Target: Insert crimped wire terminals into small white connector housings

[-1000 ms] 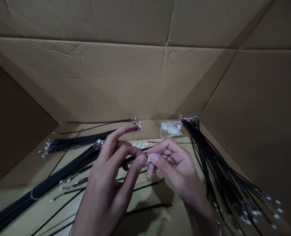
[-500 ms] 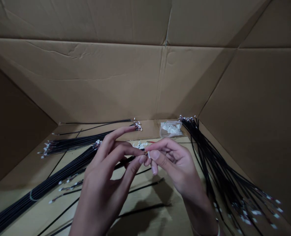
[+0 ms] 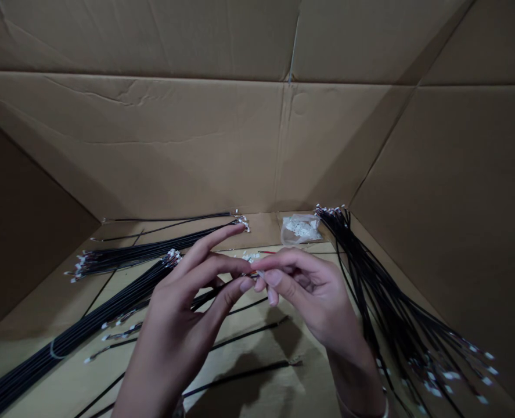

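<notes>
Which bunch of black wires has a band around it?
The front left bunch, running off the picture's left edge: a pale band circles it. No band shows on the back left bunch or the right-hand bunch.

The tall brown cardboard wall is showing a matt, papery face, and fine creases are breaking its smoothness. The flat yellowish-tan work surface is appearing smooth and is giving back only a dull shine. The long black bundled cables are showing smooth, plastic-like jackets with faint gloss. The small crumpled transparent bag is looking like thin plastic film and is catching soft highlights. The tiny white connector is seeming plastic, but blur is hiding its finish.
</notes>
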`<state>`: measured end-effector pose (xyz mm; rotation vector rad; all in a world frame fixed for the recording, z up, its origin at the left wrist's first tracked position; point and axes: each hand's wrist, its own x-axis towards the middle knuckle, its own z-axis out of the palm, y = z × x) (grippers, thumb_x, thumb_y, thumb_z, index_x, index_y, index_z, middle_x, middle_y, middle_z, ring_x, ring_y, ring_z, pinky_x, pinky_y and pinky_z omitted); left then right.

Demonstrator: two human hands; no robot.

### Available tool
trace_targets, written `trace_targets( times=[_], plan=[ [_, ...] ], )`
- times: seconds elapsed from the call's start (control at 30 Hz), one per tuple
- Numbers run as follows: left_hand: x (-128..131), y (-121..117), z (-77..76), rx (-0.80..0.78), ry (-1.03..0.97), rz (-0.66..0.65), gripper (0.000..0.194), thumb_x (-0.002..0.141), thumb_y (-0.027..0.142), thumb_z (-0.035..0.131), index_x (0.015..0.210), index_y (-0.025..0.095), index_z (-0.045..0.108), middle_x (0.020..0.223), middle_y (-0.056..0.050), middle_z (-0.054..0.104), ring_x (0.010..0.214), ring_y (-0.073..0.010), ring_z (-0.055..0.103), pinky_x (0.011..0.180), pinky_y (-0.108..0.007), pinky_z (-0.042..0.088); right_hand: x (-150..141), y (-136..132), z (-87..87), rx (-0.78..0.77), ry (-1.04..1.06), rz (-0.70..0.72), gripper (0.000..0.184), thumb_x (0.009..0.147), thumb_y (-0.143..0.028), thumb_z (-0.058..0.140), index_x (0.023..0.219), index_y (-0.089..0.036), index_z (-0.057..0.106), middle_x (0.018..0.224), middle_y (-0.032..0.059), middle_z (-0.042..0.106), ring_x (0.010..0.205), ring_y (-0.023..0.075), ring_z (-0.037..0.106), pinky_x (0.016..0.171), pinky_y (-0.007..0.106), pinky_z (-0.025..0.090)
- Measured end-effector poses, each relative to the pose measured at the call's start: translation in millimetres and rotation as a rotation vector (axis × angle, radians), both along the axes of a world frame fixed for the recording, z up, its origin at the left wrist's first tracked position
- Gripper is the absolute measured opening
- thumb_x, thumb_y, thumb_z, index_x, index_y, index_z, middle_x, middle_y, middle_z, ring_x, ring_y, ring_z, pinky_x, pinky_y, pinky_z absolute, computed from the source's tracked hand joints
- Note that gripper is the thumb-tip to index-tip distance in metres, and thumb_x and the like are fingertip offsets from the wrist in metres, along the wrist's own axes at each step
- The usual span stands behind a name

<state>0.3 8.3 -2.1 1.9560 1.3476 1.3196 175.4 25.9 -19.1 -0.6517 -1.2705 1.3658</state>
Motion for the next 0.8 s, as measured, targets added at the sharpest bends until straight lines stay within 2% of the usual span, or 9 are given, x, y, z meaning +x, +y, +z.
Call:
trace_targets(
  times=[0.17, 0.37, 0.5, 0.57, 0.7, 0.8],
  plan=[
    [-3.0, 2.2, 0.1, -0.091, -0.009, -0.034, 0.017, 0.094, 0.043, 0.07, 0.083, 0.032, 0.078, 0.136, 0.0, 0.074, 0.138, -0.0263, 0.063, 0.107, -0.036, 0.056, 0.6, -1.5, -1.5, 0.063, -0.11, -0.069, 0.014, 0.096, -0.02, 0.073, 0.094, -0.029, 0.083, 0.082, -0.0022, 0.077, 0.065, 0.0109, 0.065, 0.064, 0.025, 0.054],
    [-1.6, 10.6, -1.8, -0.138, -0.002, -0.027, 0.021, 0.092, 0.048, 0.07, 0.081, 0.033, 0.079, 0.138, -0.001, 0.073, 0.138, -0.029, 0.062, 0.11, -0.043, 0.054, 0.6, -1.0, -4.4, 0.032, -0.138, -0.074, 0.012, 0.098, -0.021, 0.07, 0.096, -0.027, 0.08, 0.086, -0.002, 0.077, 0.066, 0.0108, 0.065, 0.065, 0.025, 0.055],
    [-0.3, 9.9, 1.1, -0.211, -0.124, 0.021, 0.022, 0.088, 0.049, 0.075, 0.075, 0.031, 0.078, 0.141, -0.001, 0.071, 0.129, -0.029, 0.068, 0.102, -0.041, 0.059, 1.5, 0.8, -4.4, -0.015, -0.073, -0.018, 0.014, 0.101, -0.028, 0.067, 0.109, -0.028, 0.079, 0.084, 0.0002, 0.077, 0.071, 0.0144, 0.067, 0.071, 0.029, 0.058],
    [-0.2, 8.4, 3.0, -0.248, -0.185, 0.031, 0.022, 0.086, 0.047, 0.076, 0.072, 0.03, 0.077, 0.139, -0.001, 0.072, 0.126, -0.0288, 0.069, 0.097, -0.038, 0.061, 1.7, 2.4, -4.4, -0.017, -0.076, -0.035, 0.017, 0.101, -0.032, 0.068, 0.113, -0.027, 0.078, 0.083, 0.0011, 0.075, 0.069, 0.015, 0.065, 0.069, 0.03, 0.057],
    [0.1, 6.2, 4.4, -0.277, -0.25, 0.044, 0.022, 0.084, 0.044, 0.078, 0.069, 0.028, 0.076, 0.137, -0.001, 0.073, 0.119, -0.0268, 0.072, 0.094, -0.035, 0.063, -1.1, 6.2, -6.1, -0.039, -0.183, -0.127, 0.016, 0.094, -0.035, 0.075, 0.107, -0.026, 0.078, 0.081, 0.001, 0.069, 0.073, 0.0167, 0.061, 0.067, 0.029, 0.05],
    [0.9, 6.5, 3.2, -0.283, -0.268, 0.021, 0.02, 0.084, 0.043, 0.079, 0.07, 0.028, 0.077, 0.136, -0.002, 0.073, 0.113, -0.0251, 0.074, 0.093, -0.034, 0.063, -4.4, 8.9, -8.8, -0.014, -0.245, -0.135, 0.013, 0.094, -0.035, 0.074, 0.101, -0.025, 0.078, 0.083, 0.0015, 0.07, 0.076, 0.018, 0.059, 0.069, 0.031, 0.048]
  ],
)
